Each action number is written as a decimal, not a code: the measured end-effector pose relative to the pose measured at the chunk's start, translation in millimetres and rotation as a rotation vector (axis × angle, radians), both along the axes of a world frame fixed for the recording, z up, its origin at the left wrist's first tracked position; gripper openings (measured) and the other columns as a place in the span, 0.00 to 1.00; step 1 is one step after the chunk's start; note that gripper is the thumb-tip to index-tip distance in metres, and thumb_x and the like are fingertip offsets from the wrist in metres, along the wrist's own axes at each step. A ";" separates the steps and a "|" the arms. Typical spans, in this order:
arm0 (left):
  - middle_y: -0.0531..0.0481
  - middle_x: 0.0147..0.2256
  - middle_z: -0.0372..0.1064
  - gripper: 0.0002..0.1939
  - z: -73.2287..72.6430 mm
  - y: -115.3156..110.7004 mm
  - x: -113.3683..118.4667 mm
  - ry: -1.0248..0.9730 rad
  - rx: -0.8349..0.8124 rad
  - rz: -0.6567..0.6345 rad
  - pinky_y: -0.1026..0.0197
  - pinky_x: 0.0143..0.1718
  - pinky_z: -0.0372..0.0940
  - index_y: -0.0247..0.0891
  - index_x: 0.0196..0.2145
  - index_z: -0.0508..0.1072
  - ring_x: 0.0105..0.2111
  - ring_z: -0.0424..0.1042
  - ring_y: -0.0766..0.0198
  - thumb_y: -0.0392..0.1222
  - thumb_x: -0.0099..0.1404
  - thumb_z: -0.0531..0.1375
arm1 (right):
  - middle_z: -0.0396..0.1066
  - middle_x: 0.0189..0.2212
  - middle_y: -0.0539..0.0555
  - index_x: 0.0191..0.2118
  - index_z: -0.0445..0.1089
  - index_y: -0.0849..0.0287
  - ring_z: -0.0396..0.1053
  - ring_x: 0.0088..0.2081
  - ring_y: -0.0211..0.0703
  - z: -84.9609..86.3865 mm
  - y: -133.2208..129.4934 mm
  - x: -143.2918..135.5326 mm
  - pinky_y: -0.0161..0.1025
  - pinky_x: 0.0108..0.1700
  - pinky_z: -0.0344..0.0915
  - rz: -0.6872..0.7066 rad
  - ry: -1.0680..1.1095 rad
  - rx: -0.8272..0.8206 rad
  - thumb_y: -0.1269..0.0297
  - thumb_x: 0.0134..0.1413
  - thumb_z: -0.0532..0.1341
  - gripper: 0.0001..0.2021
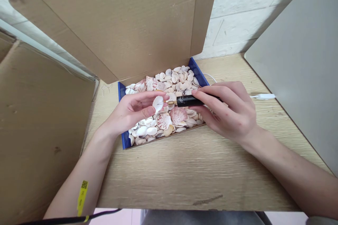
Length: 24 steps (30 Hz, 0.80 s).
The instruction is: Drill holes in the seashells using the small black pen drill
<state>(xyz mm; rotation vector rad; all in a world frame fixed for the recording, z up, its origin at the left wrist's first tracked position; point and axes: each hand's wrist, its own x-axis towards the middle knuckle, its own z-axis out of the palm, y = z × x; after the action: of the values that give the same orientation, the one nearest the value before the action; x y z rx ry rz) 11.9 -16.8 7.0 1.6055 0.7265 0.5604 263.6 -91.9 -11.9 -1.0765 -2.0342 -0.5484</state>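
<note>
Between thumb and fingers, my left hand (pixel 134 109) pinches a small white seashell (pixel 158 104) above a shallow blue-sided box (pixel 123 140) full of shells. My right hand (pixel 229 109) grips a black pen-shaped rotary drill (pixel 188 101) lying nearly level, its brass-coloured chuck and thin bit pointing left. The bit's tip is at the shell's face; whether it has gone through I cannot tell. Under the hands lie large pinkish scallop shells (pixel 179 116) among many small white and cream ones.
A tall brown cardboard panel (pixel 137 24) rises behind the box, and a cardboard carton (pixel 44 123) stands at the left. A grey-white panel (pixel 298 59) leans on the right. A white cable with a plug-like end (pixel 265 96) lies on the wooden table (pixel 169 175).
</note>
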 end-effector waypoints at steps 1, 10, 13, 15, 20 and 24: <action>0.44 0.51 0.72 0.17 -0.5 0.4 -0.3 -0.005 0.008 0.011 0.58 0.46 0.67 0.42 0.49 0.75 0.49 0.72 0.55 0.42 0.61 0.64 | 0.74 0.38 0.60 0.48 0.67 0.62 0.69 0.38 0.47 -0.2 -0.1 0.1 0.44 0.37 0.67 -0.005 0.002 -0.008 0.69 0.49 0.67 0.19; 0.45 0.51 0.73 0.18 -0.8 0.3 -3.4 -0.017 0.006 -0.035 0.62 0.41 0.69 0.43 0.50 0.74 0.47 0.73 0.57 0.40 0.62 0.64 | 0.74 0.39 0.58 0.50 0.66 0.58 0.69 0.38 0.46 -0.7 -0.1 -0.1 0.44 0.38 0.67 -0.017 0.007 -0.071 0.67 0.53 0.64 0.17; 0.46 0.51 0.72 0.18 -0.3 0.1 -2.6 -0.027 -0.009 -0.051 0.63 0.40 0.68 0.44 0.50 0.74 0.46 0.74 0.59 0.39 0.62 0.63 | 0.74 0.39 0.59 0.50 0.66 0.59 0.68 0.38 0.46 -0.4 0.1 -0.3 0.44 0.39 0.67 -0.007 0.016 -0.073 0.66 0.54 0.63 0.17; 0.46 0.51 0.73 0.17 -0.1 0.1 -2.5 -0.029 -0.014 -0.052 0.64 0.40 0.68 0.44 0.50 0.74 0.45 0.74 0.60 0.38 0.62 0.63 | 0.74 0.38 0.58 0.50 0.66 0.58 0.69 0.38 0.46 -0.4 0.4 -0.3 0.44 0.39 0.67 -0.010 0.025 -0.074 0.65 0.55 0.63 0.16; 0.46 0.51 0.73 0.18 0.0 0.6 -3.0 -0.003 -0.019 -0.042 0.62 0.39 0.69 0.44 0.51 0.74 0.45 0.74 0.58 0.39 0.62 0.63 | 0.74 0.39 0.56 0.52 0.66 0.53 0.70 0.38 0.45 -0.3 0.7 -0.1 0.44 0.39 0.67 -0.027 0.028 -0.098 0.63 0.57 0.60 0.16; 0.46 0.50 0.73 0.18 0.1 0.4 -2.1 -0.029 -0.025 -0.049 0.62 0.40 0.69 0.44 0.50 0.74 0.45 0.74 0.58 0.39 0.61 0.64 | 0.74 0.39 0.57 0.51 0.66 0.55 0.69 0.37 0.45 -0.8 0.8 0.2 0.44 0.38 0.67 -0.037 0.022 -0.119 0.63 0.56 0.61 0.16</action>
<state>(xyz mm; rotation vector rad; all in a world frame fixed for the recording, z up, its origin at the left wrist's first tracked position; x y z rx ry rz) 9.7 -16.4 7.1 1.5851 0.6682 0.5356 263.8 -91.1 -12.7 -1.1870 -2.0529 -0.4365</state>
